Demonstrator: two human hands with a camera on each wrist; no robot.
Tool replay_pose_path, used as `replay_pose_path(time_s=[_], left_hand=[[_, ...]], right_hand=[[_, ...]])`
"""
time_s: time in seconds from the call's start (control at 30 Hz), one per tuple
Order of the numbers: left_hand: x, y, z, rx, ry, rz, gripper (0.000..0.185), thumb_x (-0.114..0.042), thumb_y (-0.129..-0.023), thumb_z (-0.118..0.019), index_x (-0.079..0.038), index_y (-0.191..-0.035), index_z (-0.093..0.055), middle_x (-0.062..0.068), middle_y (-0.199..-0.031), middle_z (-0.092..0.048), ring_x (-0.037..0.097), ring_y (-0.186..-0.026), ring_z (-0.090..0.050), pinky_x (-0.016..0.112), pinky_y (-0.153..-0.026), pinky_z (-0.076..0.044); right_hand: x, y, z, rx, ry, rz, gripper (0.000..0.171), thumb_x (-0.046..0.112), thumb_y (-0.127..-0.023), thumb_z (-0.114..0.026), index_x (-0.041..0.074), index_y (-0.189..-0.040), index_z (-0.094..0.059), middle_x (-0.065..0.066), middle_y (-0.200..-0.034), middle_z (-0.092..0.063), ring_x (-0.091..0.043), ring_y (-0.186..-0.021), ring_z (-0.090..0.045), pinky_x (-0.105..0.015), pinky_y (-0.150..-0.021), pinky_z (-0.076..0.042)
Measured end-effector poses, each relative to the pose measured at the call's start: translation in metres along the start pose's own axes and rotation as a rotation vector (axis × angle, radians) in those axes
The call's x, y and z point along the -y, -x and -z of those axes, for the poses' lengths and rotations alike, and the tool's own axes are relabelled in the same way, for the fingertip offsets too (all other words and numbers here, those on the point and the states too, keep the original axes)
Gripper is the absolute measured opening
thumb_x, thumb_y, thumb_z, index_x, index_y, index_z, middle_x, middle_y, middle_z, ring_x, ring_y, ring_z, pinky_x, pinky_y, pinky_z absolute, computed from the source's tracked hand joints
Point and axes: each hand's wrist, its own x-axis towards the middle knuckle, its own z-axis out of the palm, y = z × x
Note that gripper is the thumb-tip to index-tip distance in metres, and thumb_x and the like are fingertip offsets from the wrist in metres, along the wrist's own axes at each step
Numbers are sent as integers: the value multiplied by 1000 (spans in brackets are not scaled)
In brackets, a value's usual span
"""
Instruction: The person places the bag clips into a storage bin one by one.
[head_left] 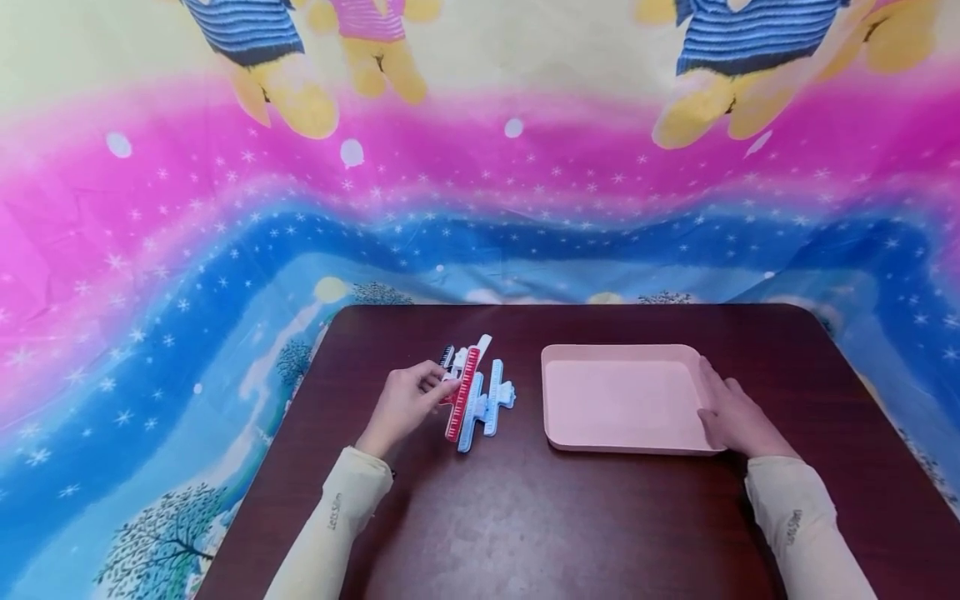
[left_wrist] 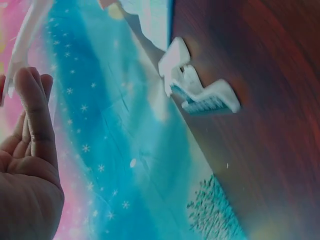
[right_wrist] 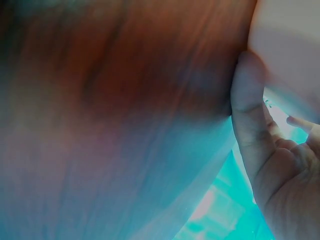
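My left hand (head_left: 405, 402) pinches a red clip (head_left: 463, 396) with a piano-key pattern between thumb and fingers. Beside it lie two light blue clips (head_left: 471, 414) of the same kind. Behind the red one show a black clip (head_left: 447, 356) and a white clip (head_left: 483, 342), both partly hidden. In the left wrist view, a white clip with dark keys (left_wrist: 210, 100) lies on the table. My right hand (head_left: 738, 417) grips the right side of a pink tray (head_left: 622, 400), its thumb at the rim. That tray is bare inside.
The dark brown table (head_left: 480, 517) has a rounded far edge. A patterned cloth (head_left: 480, 192) with bears and snowflakes hangs behind it and down its sides. The tray stands to the right of the clips.
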Motion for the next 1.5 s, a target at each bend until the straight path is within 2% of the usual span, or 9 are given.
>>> replay_pose_path(time_s=[0.13, 0.37, 0.53, 0.73, 0.87, 0.97, 1.2, 1.43, 1.5], left_hand=[[1, -1, 0, 4, 93, 79, 20, -36, -94, -77, -17, -101, -73, 7, -79, -75, 25, -60, -70, 33, -60, -60], [0, -4, -1, 5, 146, 97, 26, -40, -94, -76, -15, -100, -73, 8, -73, -74, 17, -54, -67, 35, -59, -59], [-1, -5, -4, 23, 198, 135, 28, -41, -95, -76, -14, -101, -72, 9, -74, -73, 24, -57, -69, 45, -66, -62], [-3, -9, -6, 90, 333, 196, 26, -34, -99, -72, -10, -109, -70, 14, -86, -77, 27, -63, -72, 39, -73, -63], [-5, -12, -7, 156, 488, 210, 24, -23, -102, -68, -2, -114, -67, 21, -94, -76, 22, -67, -72, 50, -78, -63], [-5, -14, -8, 197, 557, 223, 24, -19, -104, -65, 1, -116, -65, 19, -93, -75, 20, -69, -73, 55, -81, -62], [-2, -17, -13, 205, 566, 223, 25, -18, -104, -64, 4, -116, -65, 6, -83, -72, 17, -69, -72, 53, -79, -63], [-4, -21, -17, 221, 548, 209, 22, -18, -103, -66, 2, -114, -67, 13, -85, -74, 17, -66, -71, 46, -75, -64], [-5, -23, -19, 231, 542, 194, 23, -18, -103, -65, 2, -113, -67, 13, -85, -74, 17, -66, -71, 45, -74, -64]], right_hand=[[1, -1, -1, -10, -6, 8, 93, 12, -100, -58, 5, -164, 10, -44, -140, -28, -56, -116, -48, -70, -101, -44], [0, 0, 0, -19, 1, 13, 93, 11, -100, -58, 5, -164, 8, -44, -139, -30, -54, -113, -50, -68, -98, -46], [-1, 1, 0, -14, -2, 6, 92, 11, -100, -58, 5, -164, 8, -43, -139, -30, -54, -113, -50, -68, -98, -45], [-2, 2, 0, -15, -10, 16, 92, 10, -99, -58, 5, -164, 7, -44, -140, -30, -55, -118, -47, -69, -101, -43], [-2, 1, 0, 13, -47, 5, 94, 13, -100, -59, 7, -164, 9, -45, -146, -26, -57, -126, -42, -72, -106, -38], [-1, 0, 1, 24, -61, 13, 94, 15, -100, -59, 7, -164, 9, -46, -150, -22, -60, -133, -36, -72, -108, -35], [-1, -2, 2, 17, -66, 46, 92, 16, -100, -58, 6, -164, 8, -47, -153, -19, -63, -139, -27, -74, -110, -31], [0, 0, 4, 40, -108, 31, 86, 25, -106, -53, 9, -165, 8, -43, -161, -11, -64, -148, -10, -77, -114, -21], [1, 1, 5, 41, -121, 26, 83, 28, -108, -50, 8, -165, 8, -41, -163, -10, -64, -148, -9, -77, -114, -19]])
